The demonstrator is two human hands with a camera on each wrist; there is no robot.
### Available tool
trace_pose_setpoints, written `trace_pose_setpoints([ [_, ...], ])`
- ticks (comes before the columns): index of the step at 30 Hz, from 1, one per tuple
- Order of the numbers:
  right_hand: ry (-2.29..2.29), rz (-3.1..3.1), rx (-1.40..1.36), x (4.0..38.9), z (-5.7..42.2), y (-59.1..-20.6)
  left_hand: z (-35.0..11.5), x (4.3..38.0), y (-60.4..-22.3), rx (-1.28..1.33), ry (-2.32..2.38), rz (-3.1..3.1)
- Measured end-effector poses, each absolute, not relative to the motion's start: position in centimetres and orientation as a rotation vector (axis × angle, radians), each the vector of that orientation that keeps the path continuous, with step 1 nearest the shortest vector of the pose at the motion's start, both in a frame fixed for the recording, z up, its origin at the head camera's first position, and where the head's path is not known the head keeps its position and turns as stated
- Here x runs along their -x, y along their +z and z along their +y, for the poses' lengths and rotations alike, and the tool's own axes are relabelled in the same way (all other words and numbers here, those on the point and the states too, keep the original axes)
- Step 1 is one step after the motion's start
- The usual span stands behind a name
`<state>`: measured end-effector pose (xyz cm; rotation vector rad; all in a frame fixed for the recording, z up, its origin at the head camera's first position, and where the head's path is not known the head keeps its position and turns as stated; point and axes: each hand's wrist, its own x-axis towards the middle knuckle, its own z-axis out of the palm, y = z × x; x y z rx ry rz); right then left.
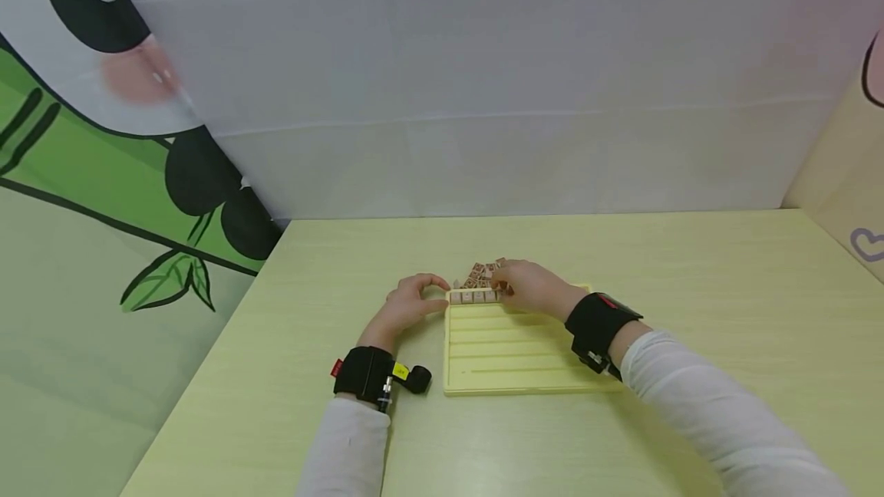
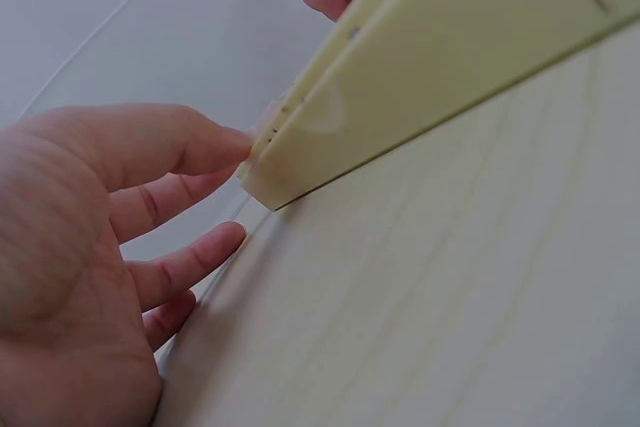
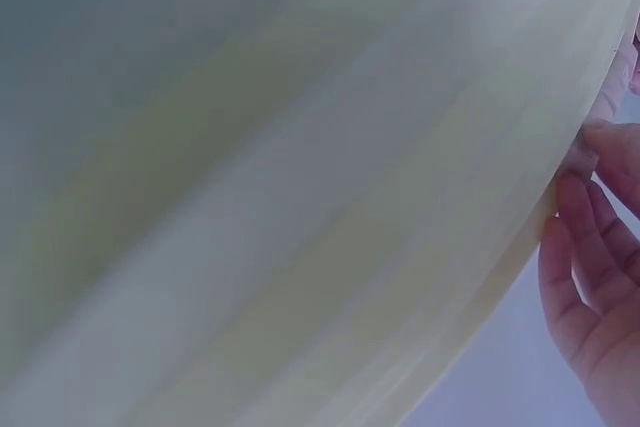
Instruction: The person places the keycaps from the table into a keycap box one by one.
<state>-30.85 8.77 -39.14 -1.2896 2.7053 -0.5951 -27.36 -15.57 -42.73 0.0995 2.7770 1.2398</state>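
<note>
A yellow ridged tray (image 1: 514, 351) lies on the table. Small square wooden tiles (image 1: 473, 297) with faint marks stand side by side in its top row, from the left end. My left hand (image 1: 409, 307) holds the tray's far left corner between thumb and index finger; in the left wrist view its other fingers are off the tray. At that same row, my right hand (image 1: 532, 287) pinches a tile (image 3: 578, 159) between thumb and fingers, just right of the others. Behind the tray's far edge is a loose heap of tiles (image 1: 478, 274), partly hidden by the right hand.
The pale wood table (image 1: 725, 290) runs back to a white cloth wall (image 1: 518, 98). A printed cartoon panel (image 1: 103, 198) stands at the left, and another printed panel (image 1: 846, 190) at the right. Each wrist wears a black strap with a camera.
</note>
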Motion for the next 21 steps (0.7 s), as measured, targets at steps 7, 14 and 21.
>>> trace_pose_setpoints([
  [7,-0.565,2.737,1.207,29.2,8.7,-38.8,-16.3,26.5,-42.8,-0.144,1.223,2.781],
  [14,-0.560,2.758,1.106,28.8,8.8,-37.7,-17.0,26.0,-42.8,-0.143,1.306,2.718],
  [21,-0.573,2.820,1.042,29.0,8.6,-36.8,-16.9,25.8,-42.5,-0.142,1.307,2.714],
])
